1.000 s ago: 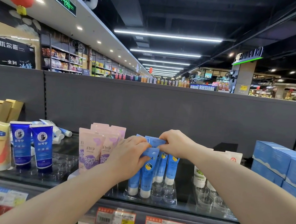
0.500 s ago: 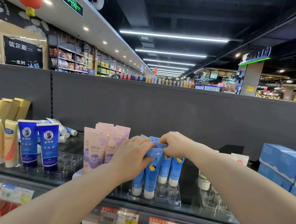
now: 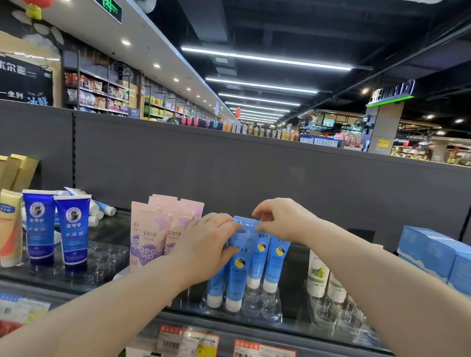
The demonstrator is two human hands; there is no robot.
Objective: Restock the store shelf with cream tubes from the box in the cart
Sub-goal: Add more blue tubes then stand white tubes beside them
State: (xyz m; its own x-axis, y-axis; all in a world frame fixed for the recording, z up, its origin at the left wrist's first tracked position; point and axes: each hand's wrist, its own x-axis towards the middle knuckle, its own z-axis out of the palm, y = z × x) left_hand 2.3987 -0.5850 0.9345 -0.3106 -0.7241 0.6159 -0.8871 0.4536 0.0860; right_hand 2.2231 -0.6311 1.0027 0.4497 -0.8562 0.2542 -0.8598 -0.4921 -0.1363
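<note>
Pinching the crimped tops of the light-blue cream tubes [image 3: 237,277], left hand [image 3: 209,246] and right hand [image 3: 281,218] meet above the row standing cap-down on the shelf [image 3: 112,235].

Both bare forearms extend forward and converge on one grip point. The left hand [image 3: 209,245] lies just left of the grip, fingers curled onto the upper part of a light-blue tube [image 3: 236,277], thumb below them. The right hand [image 3: 282,218] sits above and right of the grip, thumb and fingertips pinching the tube's top edge.
</note>
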